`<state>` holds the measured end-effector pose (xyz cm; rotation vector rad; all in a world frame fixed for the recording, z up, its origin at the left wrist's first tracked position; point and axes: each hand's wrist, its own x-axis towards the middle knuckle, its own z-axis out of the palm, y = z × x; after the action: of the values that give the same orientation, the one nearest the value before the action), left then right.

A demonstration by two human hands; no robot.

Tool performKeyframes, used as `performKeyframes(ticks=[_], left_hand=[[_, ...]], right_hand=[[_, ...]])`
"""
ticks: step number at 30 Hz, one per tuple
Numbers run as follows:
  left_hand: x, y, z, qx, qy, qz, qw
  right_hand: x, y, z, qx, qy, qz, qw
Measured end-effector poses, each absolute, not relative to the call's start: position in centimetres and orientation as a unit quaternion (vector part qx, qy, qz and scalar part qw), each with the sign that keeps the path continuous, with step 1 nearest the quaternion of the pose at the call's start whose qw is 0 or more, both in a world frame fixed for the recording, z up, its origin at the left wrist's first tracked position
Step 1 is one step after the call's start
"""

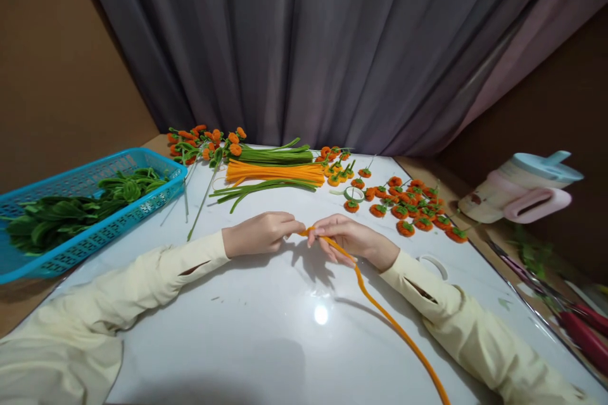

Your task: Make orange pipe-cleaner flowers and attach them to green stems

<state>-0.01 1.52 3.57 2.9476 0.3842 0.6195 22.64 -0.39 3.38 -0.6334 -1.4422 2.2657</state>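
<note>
An orange pipe cleaner [380,310] runs between my two hands, its long free part curving down to the right past the bottom edge. My left hand [263,232] pinches it near its end, fingertips closed. Just beside it, my right hand [354,238] grips the same strand between thumb and fingers, and the strand crosses under its other fingers. The short bit between my fingertips looks bent or twisted, though its exact shape is too small to tell. Behind my hands lie a bundle of orange pipe cleaners [275,172] and a bundle of green pipe cleaners [280,156].
A blue basket [95,240] with green fuzzy leaves stands at the left. Several orange pumpkin-like pieces [413,199] lie at the back right, near a roll of green tape [354,194]. Beyond the right edge are a tumbler [517,186] and red-handled pliers [582,332].
</note>
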Motion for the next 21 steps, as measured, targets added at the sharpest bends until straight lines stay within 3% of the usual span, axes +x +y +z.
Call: performKeyframes(ticks=[4,11,21], left_hand=[[0.5,1.2,3.4,0.944,0.116,0.209,0.227],[1.2,0.8,2.1,0.771,0.234,0.167,0.569],[1.2,0.7,1.6,0.672,0.212,0.233,0.670]], right_hand=[[22.9,-0.3,2.4,-0.213,-0.500,0.823,0.162],[22.9,-0.3,1.4,-0.223,-0.485,0.834,0.143],[22.5,-0.6,1.4,-0.285,-0.560,0.769,0.119]])
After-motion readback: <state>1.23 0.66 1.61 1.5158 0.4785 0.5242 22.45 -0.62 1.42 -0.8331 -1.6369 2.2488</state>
